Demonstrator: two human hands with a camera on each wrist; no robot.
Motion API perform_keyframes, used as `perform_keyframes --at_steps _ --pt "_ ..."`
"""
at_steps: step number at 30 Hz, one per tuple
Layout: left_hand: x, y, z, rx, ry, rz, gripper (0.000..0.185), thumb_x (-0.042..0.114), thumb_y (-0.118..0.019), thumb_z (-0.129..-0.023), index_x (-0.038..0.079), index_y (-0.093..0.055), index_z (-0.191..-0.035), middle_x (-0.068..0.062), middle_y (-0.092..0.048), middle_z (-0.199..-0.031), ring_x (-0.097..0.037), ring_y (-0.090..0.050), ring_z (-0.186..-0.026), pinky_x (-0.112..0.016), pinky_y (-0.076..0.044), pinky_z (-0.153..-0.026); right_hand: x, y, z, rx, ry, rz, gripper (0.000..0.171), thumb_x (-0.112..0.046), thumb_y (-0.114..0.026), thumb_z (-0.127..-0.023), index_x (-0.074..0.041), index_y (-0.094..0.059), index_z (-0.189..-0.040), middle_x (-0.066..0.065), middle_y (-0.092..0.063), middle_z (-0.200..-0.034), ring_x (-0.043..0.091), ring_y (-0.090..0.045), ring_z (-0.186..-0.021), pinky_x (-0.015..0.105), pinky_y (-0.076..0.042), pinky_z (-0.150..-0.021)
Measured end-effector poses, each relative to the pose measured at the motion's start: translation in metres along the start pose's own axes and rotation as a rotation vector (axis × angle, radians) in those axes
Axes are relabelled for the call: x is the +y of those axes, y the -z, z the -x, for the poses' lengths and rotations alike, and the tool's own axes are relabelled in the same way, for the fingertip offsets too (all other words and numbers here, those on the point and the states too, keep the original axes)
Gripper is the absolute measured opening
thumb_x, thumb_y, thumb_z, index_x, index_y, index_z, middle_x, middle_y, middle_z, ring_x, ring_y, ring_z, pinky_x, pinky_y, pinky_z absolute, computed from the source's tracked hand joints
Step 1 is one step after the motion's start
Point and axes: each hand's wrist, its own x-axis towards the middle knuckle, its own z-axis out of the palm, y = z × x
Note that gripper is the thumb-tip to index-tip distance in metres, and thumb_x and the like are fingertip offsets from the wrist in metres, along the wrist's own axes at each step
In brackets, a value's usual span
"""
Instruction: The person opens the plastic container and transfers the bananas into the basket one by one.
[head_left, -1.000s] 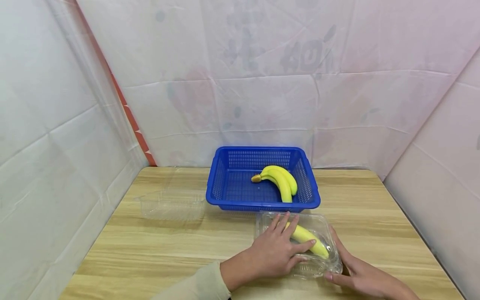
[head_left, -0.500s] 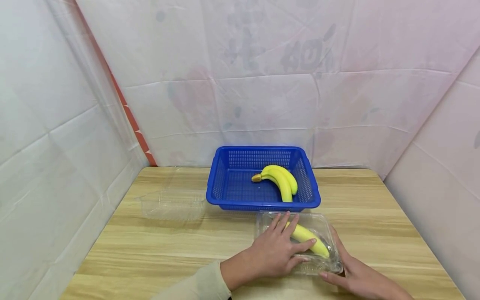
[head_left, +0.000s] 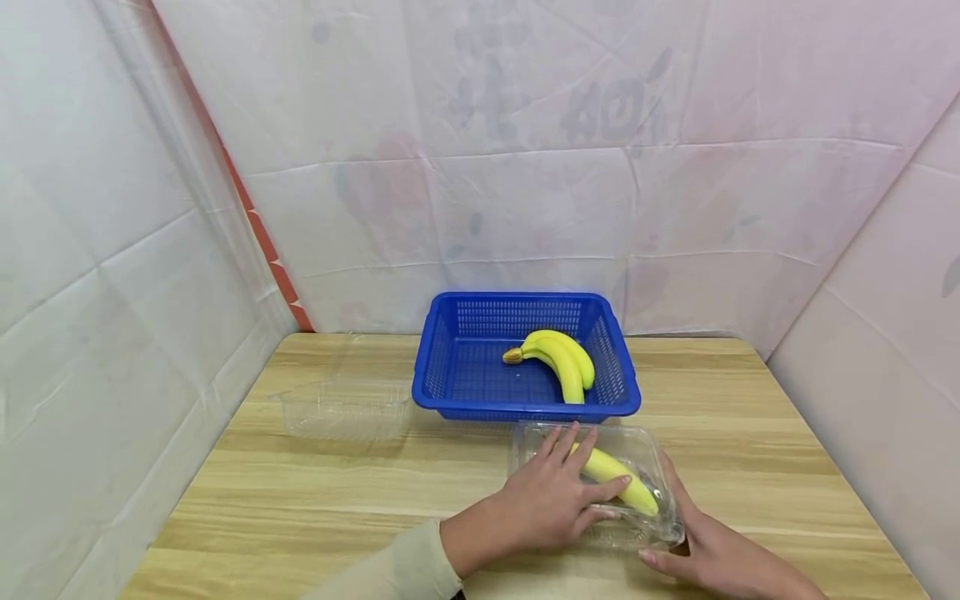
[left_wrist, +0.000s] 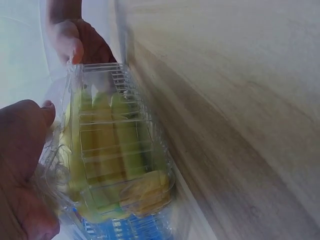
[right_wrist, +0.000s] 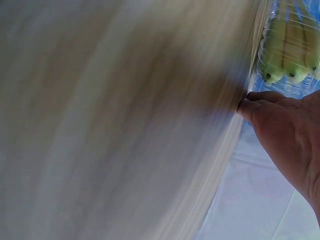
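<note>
A clear plastic clamshell box (head_left: 633, 439) stands on the table at the front right, its lid down over a bunch of yellow bananas (head_left: 615, 482). My left hand (head_left: 546, 507) lies on the lid with its fingers spread. Around the box's right end my right hand (head_left: 712, 546) holds on, thumb at the near corner and fingers along the side. Several bananas (left_wrist: 107, 145) with a brown stem end show through the box's ribbed wall in the left wrist view. In the right wrist view, banana tips (right_wrist: 295, 70) show through the plastic above my right hand.
Behind the box sits a blue basket (head_left: 525, 409) with another banana bunch (head_left: 566, 362) inside. A second clear box (head_left: 341, 412) stands with its lid raised at the left. Pale sheets (head_left: 525, 217) hang around the wooden table (head_left: 337, 500).
My right hand has shifted slightly left, its thumb drawn closer in at the box's near corner. My left hand has stayed on the lid, and the box has hardly moved.
</note>
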Motion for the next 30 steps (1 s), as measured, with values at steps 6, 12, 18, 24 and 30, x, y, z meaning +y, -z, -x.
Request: perform_keyframes --at_steps 6,12,18,24,30 --pt "-0.0021 0.0027 0.0013 0.000 0.022 0.118 0.051 0.062 -0.017 -0.112 0.057 -0.026 -0.163 -0.011 -0.024 -0.179 -0.037 -0.023 -0.167 -0.050 -0.022 -0.137 -0.0065 0.0031 -0.0013 -0.027 -0.132 0.069 0.119 -0.047 -0.067 -0.104 -0.049 0.039 -0.156 0.018 0.017 -0.179 0.053 -0.014 -0.160 0.025 -0.048 -0.102" --pt "-0.0021 0.0023 0.0011 0.002 0.018 0.154 0.055 0.065 -0.014 -0.111 0.055 -0.027 -0.163 -0.012 -0.021 -0.180 -0.038 -0.020 -0.167 -0.051 -0.020 -0.137 -0.0081 0.0030 -0.0002 -0.041 -0.143 0.066 0.119 -0.047 -0.067 -0.104 -0.049 0.040 -0.155 0.016 0.019 -0.179 0.053 -0.012 -0.161 0.026 -0.048 -0.102" --pt "-0.0012 -0.0004 0.0013 0.004 0.008 0.136 0.056 0.067 -0.016 -0.111 0.054 -0.027 -0.164 -0.013 -0.022 -0.180 -0.039 -0.021 -0.167 -0.052 -0.021 -0.137 -0.0064 0.0016 -0.0004 -0.055 -0.143 0.023 0.118 -0.045 -0.068 -0.104 -0.053 0.040 -0.153 0.015 0.020 -0.179 0.053 -0.012 -0.161 0.022 -0.048 -0.102" --pt "-0.0032 -0.0003 0.0015 0.015 0.002 0.124 0.057 0.069 -0.021 -0.110 0.054 -0.025 -0.164 -0.013 -0.025 -0.179 -0.039 -0.024 -0.166 -0.052 -0.023 -0.137 -0.0016 0.0006 0.0004 -0.013 -0.062 0.045 0.119 -0.039 -0.070 -0.103 -0.046 0.036 -0.159 0.019 0.016 -0.179 0.056 -0.015 -0.158 0.017 -0.047 -0.101" --pt "-0.0042 -0.0003 0.0013 0.039 -0.016 0.106 0.059 0.070 -0.025 -0.109 0.052 -0.026 -0.165 -0.015 -0.028 -0.178 -0.040 -0.027 -0.165 -0.052 -0.025 -0.136 0.0010 0.0011 0.0004 0.000 -0.026 0.047 0.117 -0.035 -0.068 -0.104 -0.043 0.034 -0.161 0.021 0.016 -0.179 0.057 -0.014 -0.157 0.017 -0.046 -0.102"
